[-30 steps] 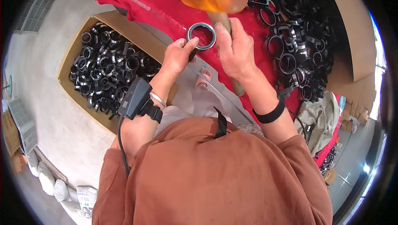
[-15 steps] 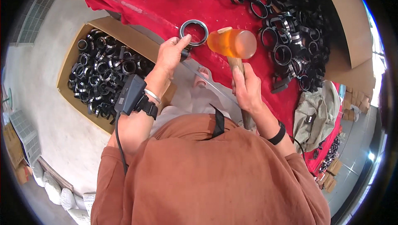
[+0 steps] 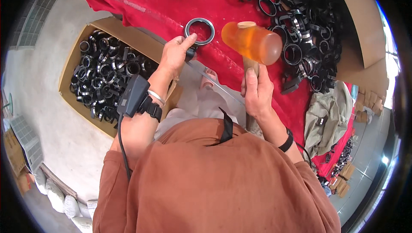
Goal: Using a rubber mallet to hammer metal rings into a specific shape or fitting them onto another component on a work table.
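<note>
Over the near edge of the red cloth, my left hand (image 3: 175,54) grips a black ring-shaped part with a silver inner ring (image 3: 210,39). The thumb lies against its near-left rim, and a dark stub of the part shows under the fingers. My right hand (image 3: 257,88) is wrapped round the wooden handle of a mallet (image 3: 249,42). Its translucent orange head is raised to the right of the ring, apart from it. The lower handle runs down toward my waist. Fingertips of both hands are partly hidden.
A cardboard box (image 3: 68,67) full of similar black ring parts stands at the left. A large heap of them (image 3: 307,31) lies on the red cloth (image 3: 159,7) at the right, before a cardboard wall (image 3: 362,22). Grey-green fabric (image 3: 328,119) lies to the right.
The mallet head has moved to the right, away from the ring, and its tilt has changed. My left hand and the ring have shifted slightly left and up.
</note>
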Tool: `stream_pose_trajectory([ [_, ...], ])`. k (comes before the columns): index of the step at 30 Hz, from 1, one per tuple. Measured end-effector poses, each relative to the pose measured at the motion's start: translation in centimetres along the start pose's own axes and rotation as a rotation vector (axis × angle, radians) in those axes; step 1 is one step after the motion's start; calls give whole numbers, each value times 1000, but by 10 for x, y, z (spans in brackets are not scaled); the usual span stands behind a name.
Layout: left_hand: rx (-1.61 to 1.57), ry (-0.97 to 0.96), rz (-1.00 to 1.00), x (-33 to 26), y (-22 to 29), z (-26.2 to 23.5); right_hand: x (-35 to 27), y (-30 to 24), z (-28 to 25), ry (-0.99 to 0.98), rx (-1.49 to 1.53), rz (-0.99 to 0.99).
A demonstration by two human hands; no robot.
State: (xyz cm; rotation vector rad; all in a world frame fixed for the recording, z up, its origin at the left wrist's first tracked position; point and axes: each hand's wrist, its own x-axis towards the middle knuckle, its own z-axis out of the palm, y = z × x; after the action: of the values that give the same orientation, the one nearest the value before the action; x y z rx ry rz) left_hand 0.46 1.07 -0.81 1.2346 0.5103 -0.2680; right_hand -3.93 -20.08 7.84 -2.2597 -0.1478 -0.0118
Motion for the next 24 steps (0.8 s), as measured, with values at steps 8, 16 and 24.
stream_pose_trajectory([
  [8, 46, 8, -5, 2, 1, 0, 18, 3, -5, -212, -206, 277],
  [16, -38, -12, 22, 1, 0, 0, 65, 2, 32, 42, -188, -52],
  [24, -40, 2, 0, 2, -2, -1, 82, -1, 25, 85, -25, -52],
])
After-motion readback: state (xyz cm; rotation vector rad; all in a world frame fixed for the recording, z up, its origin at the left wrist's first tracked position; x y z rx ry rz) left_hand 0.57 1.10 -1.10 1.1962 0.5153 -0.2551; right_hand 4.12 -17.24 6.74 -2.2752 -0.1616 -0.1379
